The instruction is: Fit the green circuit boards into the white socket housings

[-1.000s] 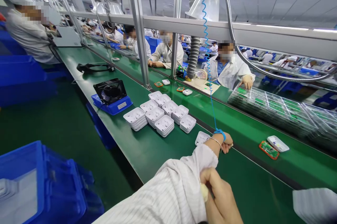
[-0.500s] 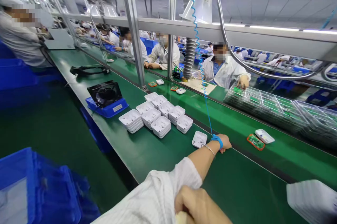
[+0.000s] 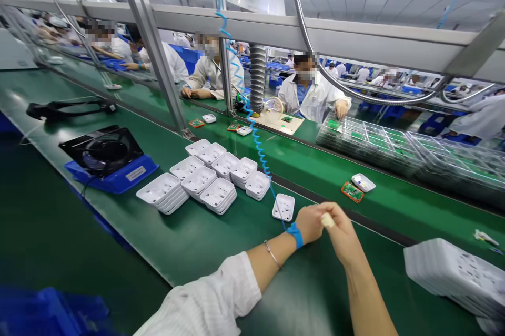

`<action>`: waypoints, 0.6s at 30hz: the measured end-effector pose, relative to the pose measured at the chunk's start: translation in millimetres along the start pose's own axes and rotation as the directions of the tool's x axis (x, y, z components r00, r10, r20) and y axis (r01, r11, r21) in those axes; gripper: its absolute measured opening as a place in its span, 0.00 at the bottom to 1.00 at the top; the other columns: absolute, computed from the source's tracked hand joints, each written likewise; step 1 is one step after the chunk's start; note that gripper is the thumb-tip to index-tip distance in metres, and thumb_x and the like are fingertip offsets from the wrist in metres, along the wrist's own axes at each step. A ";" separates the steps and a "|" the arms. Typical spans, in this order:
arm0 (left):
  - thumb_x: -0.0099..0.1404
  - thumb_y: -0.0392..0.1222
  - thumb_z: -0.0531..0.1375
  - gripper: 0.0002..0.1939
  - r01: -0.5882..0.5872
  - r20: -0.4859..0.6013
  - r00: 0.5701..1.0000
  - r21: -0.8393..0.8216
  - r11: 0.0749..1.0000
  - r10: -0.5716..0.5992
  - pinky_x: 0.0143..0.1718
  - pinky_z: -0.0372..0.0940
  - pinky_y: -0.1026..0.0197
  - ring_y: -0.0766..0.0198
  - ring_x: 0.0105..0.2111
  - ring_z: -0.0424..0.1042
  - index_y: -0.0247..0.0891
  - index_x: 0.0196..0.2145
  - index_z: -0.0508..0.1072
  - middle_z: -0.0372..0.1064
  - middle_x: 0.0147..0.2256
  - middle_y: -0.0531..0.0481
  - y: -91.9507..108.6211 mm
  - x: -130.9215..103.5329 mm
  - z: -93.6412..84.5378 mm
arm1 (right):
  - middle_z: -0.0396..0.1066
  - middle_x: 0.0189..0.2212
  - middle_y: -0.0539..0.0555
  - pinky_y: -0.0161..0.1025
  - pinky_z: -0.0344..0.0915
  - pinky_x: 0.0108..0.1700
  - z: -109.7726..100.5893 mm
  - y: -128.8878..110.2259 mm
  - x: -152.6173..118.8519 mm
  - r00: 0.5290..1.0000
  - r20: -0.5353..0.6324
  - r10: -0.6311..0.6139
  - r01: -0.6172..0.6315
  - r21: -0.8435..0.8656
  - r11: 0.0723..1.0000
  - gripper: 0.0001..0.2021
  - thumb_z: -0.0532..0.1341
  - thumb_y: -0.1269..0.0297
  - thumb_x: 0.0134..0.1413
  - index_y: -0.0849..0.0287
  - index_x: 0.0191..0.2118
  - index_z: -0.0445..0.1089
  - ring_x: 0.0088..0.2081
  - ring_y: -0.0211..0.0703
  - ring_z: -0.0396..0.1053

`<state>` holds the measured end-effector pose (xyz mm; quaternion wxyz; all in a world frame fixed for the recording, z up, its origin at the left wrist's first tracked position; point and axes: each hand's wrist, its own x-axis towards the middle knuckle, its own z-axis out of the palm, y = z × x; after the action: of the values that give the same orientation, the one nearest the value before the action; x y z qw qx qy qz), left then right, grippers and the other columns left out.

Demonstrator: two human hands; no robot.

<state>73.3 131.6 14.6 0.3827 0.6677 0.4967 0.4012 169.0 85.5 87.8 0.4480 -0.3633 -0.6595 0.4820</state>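
Note:
My left hand point(image 3: 310, 224), with a blue wrist strap point(image 3: 294, 235) and coiled cord, is closed above the near bench. My right hand point(image 3: 340, 230) meets it at the fingertips, its fingers bent and closed; a pale cover sits on the thumb. Whatever lies between the fingers is hidden. Just left of the hands, a single white plastic housing point(image 3: 283, 207) lies on the bench, open side up. Farther left stand several stacks of white housings point(image 3: 218, 194). Beyond the hands, a green circuit board in an orange frame point(image 3: 352, 192) lies beside a white housing point(image 3: 363, 182).
A tall leaning stack of white housings point(image 3: 453, 273) stands at right. Clear trays of boards point(image 3: 371, 139) lie across the belt, where a co-worker point(image 3: 315, 91) reaches in. At left are a black fan point(image 3: 104, 152) on a blue bin point(image 3: 118, 174) and a metal post point(image 3: 152, 47).
My view has turned to the right. My right hand has moved forward from beside my left sleeve and now meets my left hand. More of the right-hand stack shows.

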 end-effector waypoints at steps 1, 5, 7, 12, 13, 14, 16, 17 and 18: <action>0.56 0.34 0.55 0.04 -0.010 0.000 1.000 -0.026 1.000 0.010 0.48 0.55 0.53 0.54 0.42 0.65 0.37 0.31 0.69 0.67 0.36 0.44 -2.9 -1.4 -4.7 | 0.67 0.36 0.53 0.38 0.63 0.39 -7.2 22.6 8.9 0.984 -0.176 0.004 0.000 0.024 1.000 0.14 0.57 0.53 0.52 0.57 0.40 0.65 0.38 0.42 0.65; 0.60 0.36 0.50 0.08 0.015 0.021 1.000 -0.112 0.994 -0.013 0.38 0.60 0.59 0.63 0.32 0.66 0.37 0.31 0.68 0.67 0.31 0.48 -9.7 -1.0 -20.2 | 0.67 0.39 0.56 0.39 0.65 0.36 -19.6 89.9 28.4 0.902 -0.412 0.124 -0.117 0.043 0.992 0.20 0.60 0.48 0.47 0.58 0.41 0.65 0.40 0.45 0.65; 0.62 0.38 0.47 0.11 0.079 0.050 0.996 -0.291 0.953 -0.068 0.30 0.60 0.63 0.67 0.26 0.64 0.35 0.35 0.67 0.65 0.28 0.50 -9.9 1.4 -23.8 | 0.68 0.39 0.56 0.41 0.65 0.38 -18.2 102.0 30.1 0.913 -0.388 0.128 -0.122 0.041 0.992 0.22 0.60 0.47 0.47 0.59 0.42 0.65 0.40 0.45 0.66; 0.60 0.53 0.52 0.17 0.201 0.139 0.980 -0.720 0.665 -0.145 0.25 0.54 0.66 0.71 0.21 0.60 0.33 0.32 0.66 0.61 0.22 0.53 -5.9 3.7 -23.9 | 0.69 0.37 0.55 0.42 0.64 0.40 -11.0 100.1 28.6 0.951 -0.291 0.108 -0.116 -0.008 0.993 0.20 0.59 0.48 0.49 0.59 0.41 0.66 0.37 0.45 0.67; 0.59 0.54 0.54 0.19 0.200 0.144 0.980 -0.723 0.661 -0.139 0.25 0.53 0.66 0.71 0.21 0.60 0.33 0.32 0.67 0.60 0.21 0.53 -4.8 3.1 -23.5 | 0.69 0.36 0.55 0.42 0.64 0.40 -10.6 99.6 28.4 0.949 -0.295 0.111 -0.121 -0.017 0.992 0.19 0.59 0.48 0.50 0.59 0.41 0.66 0.37 0.45 0.67; 0.59 0.55 0.55 0.19 0.197 0.152 0.980 -0.719 0.667 -0.126 0.26 0.53 0.66 0.71 0.22 0.60 0.33 0.32 0.68 0.60 0.22 0.54 -3.7 2.2 -23.2 | 0.69 0.36 0.55 0.41 0.64 0.39 -10.7 99.6 28.2 0.945 -0.305 0.115 -0.128 -0.024 0.991 0.19 0.58 0.49 0.50 0.58 0.41 0.66 0.37 0.45 0.67; 0.56 0.54 0.59 0.20 0.185 0.175 0.981 -0.714 0.675 -0.083 0.27 0.54 0.66 0.72 0.23 0.60 0.32 0.34 0.69 0.61 0.24 0.53 -1.3 0.2 -22.8 | 0.70 0.35 0.54 0.40 0.64 0.39 -11.6 100.5 27.7 0.942 -0.311 0.129 -0.148 -0.038 0.988 0.18 0.58 0.50 0.50 0.58 0.40 0.66 0.37 0.45 0.66; 0.55 0.54 0.61 0.20 0.178 0.188 0.980 -0.715 0.676 -0.060 0.28 0.54 0.66 0.72 0.23 0.60 0.32 0.36 0.70 0.62 0.25 0.53 0.0 -0.7 -22.7 | 0.70 0.35 0.54 0.40 0.63 0.38 -12.2 100.8 27.4 0.943 -0.303 0.138 -0.157 -0.039 0.987 0.17 0.59 0.50 0.50 0.58 0.40 0.66 0.36 0.45 0.66; 0.54 0.53 0.62 0.21 0.175 0.197 0.979 -0.716 0.676 -0.045 0.28 0.54 0.66 0.72 0.24 0.60 0.33 0.38 0.70 0.62 0.26 0.53 1.2 -1.6 -22.6 | 0.70 0.35 0.54 0.39 0.63 0.38 -12.7 100.8 27.0 0.945 -0.292 0.146 -0.164 -0.037 0.986 0.17 0.58 0.51 0.50 0.58 0.40 0.67 0.36 0.44 0.66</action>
<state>52.7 132.4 24.2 0.6795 0.4591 0.3024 0.4859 176.7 141.4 -0.9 0.4885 -0.4938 -0.5710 0.4375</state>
